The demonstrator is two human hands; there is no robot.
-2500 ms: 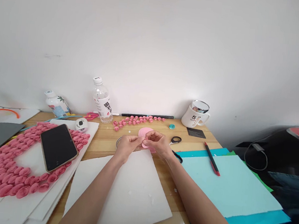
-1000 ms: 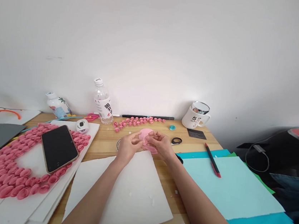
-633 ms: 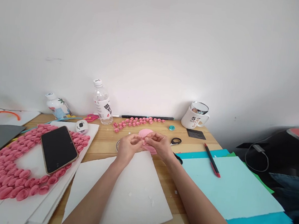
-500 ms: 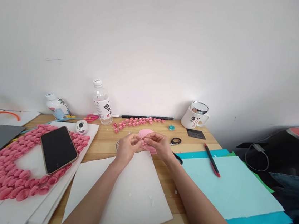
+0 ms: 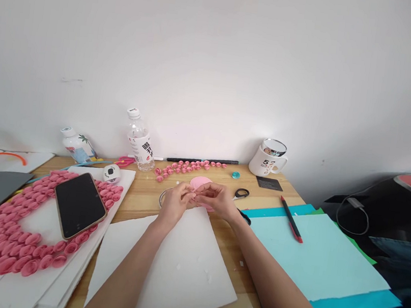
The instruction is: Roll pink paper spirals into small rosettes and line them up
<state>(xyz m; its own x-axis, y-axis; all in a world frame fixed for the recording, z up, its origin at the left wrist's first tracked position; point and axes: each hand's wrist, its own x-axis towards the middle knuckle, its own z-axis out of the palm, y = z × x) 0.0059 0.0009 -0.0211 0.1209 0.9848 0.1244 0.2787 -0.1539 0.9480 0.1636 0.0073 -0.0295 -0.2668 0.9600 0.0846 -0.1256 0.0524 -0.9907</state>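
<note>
My left hand (image 5: 175, 202) and my right hand (image 5: 218, 199) meet over the far edge of a white sheet (image 5: 179, 255), fingertips pinched together on a small piece of pink paper (image 5: 194, 192), mostly covered by the fingers. Just behind them lies a pink paper disc (image 5: 200, 182), partly hidden. Black-handled scissors (image 5: 241, 193) lie beside my right wrist, their blades covered by the hand. Beyond my hands, a cluster of small rolled pink paper flowers (image 5: 185, 166) rests near the wall, with one teal paper flower (image 5: 235, 175) to the right.
At left, a phone (image 5: 80, 206) lies on a ring of pink paper flowers (image 5: 13, 246). A water bottle (image 5: 142, 144) and a mug (image 5: 269, 159) stand by the wall. At right, a red-and-black pen (image 5: 291, 220) lies on light blue paper (image 5: 330, 262).
My fingers have shifted slightly around the pink paper, both hands staying together in the same place. The view has moved a little; the other things lie as before.
</note>
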